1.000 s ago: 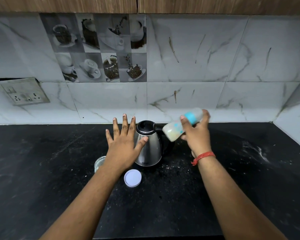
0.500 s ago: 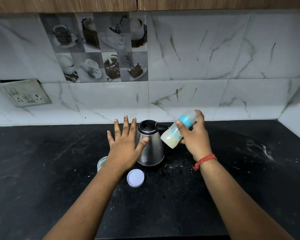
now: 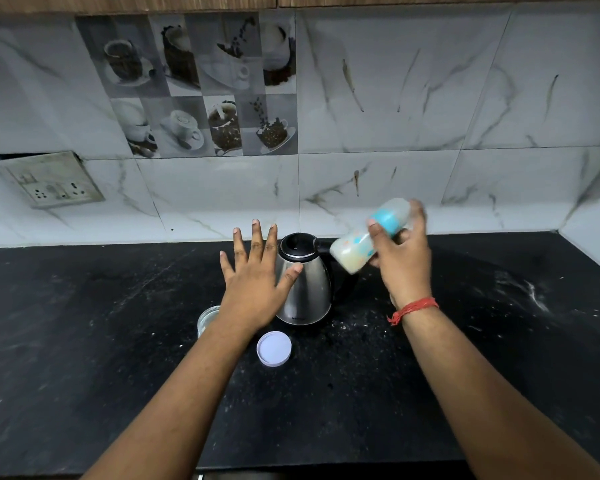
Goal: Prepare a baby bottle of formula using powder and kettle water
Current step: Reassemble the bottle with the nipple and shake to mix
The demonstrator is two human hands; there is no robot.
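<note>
My right hand (image 3: 404,261) grips a baby bottle (image 3: 361,244) with a blue collar and a clear cap, tilted on its side above the counter, base pointing left; it holds milky liquid and looks motion-blurred. A steel kettle (image 3: 305,289) with a black lid stands at the back middle of the black counter (image 3: 84,341). My left hand (image 3: 257,278) hovers with fingers spread, its thumb against the kettle's left side. A glass jar (image 3: 207,318) sits partly hidden under my left wrist. Its white lid (image 3: 273,348) lies flat in front of the kettle.
White powder specks are scattered on the counter around the kettle and at the right (image 3: 530,292). A marble tile wall rises behind, with a switch and socket plate (image 3: 49,181) at the left. The right wall meets the counter at a corner.
My right hand has swung the bottle up and to the right, then it tilts again, as in shaking. My left hand stays spread by the kettle.
</note>
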